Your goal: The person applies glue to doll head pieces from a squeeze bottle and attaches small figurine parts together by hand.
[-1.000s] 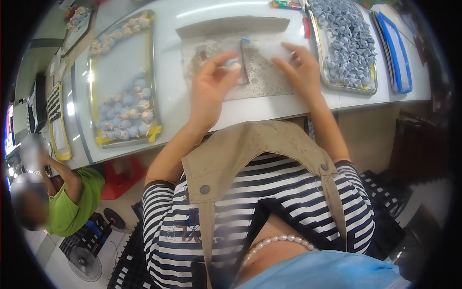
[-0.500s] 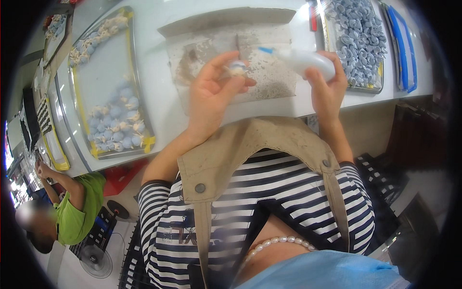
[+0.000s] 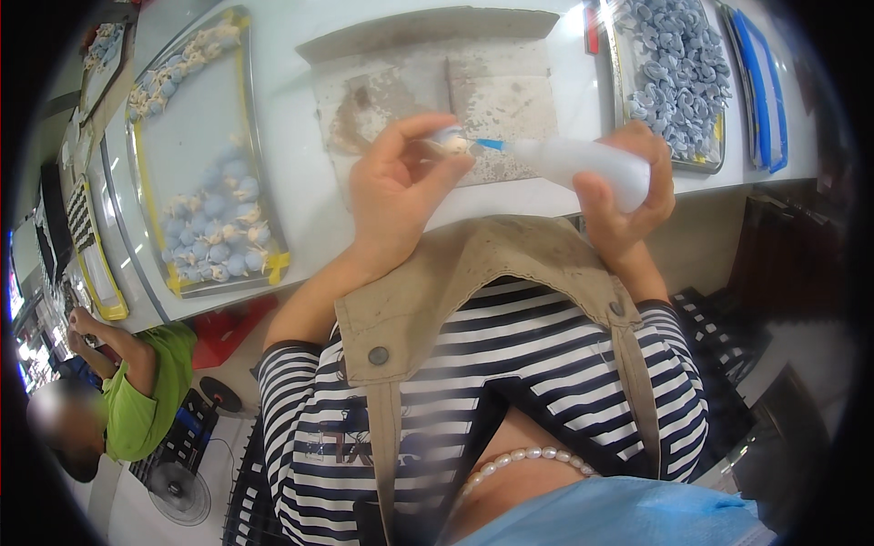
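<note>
Between thumb and fingers my left hand (image 3: 401, 177) pinches a small blue-and-cream figure piece (image 3: 454, 142), partly hidden by the fingertips. My right hand (image 3: 630, 177) is wrapped round a white squeeze bottle (image 3: 583, 169), which lies nearly level. Its blue nozzle tip (image 3: 489, 144) points left and is at or very near the small piece; whether they touch I cannot tell. Both hands are above the near part of a stained cardboard sheet (image 3: 510, 86) with a raised far flap.
At left, a yellow-taped tray (image 3: 187, 146) holds rows of blue-and-cream pieces. A tray of grey-blue curved parts (image 3: 678, 77) stands at right, beside blue trays (image 3: 760, 91). A co-worker in a green shirt (image 3: 150, 391) sits at far left, near a fan (image 3: 177, 491).
The squeeze bottle has come down and left, bringing its blue tip to the small piece. My left hand has closed in more and shifted slightly.
</note>
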{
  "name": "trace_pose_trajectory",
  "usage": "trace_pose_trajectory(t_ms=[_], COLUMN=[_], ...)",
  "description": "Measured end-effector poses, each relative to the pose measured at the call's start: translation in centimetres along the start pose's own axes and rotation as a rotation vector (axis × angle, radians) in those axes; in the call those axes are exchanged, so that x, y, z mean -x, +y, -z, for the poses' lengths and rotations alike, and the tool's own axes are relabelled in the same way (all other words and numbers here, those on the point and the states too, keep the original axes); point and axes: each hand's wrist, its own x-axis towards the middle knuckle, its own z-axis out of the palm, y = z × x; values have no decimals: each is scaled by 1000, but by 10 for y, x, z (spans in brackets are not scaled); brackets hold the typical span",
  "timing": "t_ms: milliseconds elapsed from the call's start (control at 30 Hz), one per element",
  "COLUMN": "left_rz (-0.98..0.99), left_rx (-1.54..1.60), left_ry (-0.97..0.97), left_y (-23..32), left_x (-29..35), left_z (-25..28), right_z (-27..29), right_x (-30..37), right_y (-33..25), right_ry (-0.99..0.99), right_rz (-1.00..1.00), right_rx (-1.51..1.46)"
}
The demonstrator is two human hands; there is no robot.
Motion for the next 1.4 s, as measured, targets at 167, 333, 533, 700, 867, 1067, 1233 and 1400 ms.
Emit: trace_pose_trajectory(t_ms=[167, 333, 533, 700, 867, 1067, 1233, 1400], left_rz=[-23, -25, -24, -41, 41, 39, 39, 38], left_rx=[-1, -2, -15, 7, 162, 135, 129, 128], left_ry=[1, -4, -1, -11, -23, -26, -32, -36], left_y=[0, 1, 4, 5, 4, 7, 6, 5], left_x=[2, 3, 2, -1, -1, 0, 0, 0], left_z=[-1, -2, -3, -4, -5, -8, -8, -7], right_z=[0, -3, -3, -3, 2, 6, 5, 3], right_x=[-5, -7, -9, -9, -9, -11, -10, -12], right_y=[-3, -5, -6, -6, -4, -5, -4, -3], right_ry=[-23, -8, -12, -19, 5, -2, -3, -9], right_rz=[58, 124, 99, 63, 24, 26, 31, 41], right_rx=[59, 121, 137, 106, 26, 61, 79, 81])
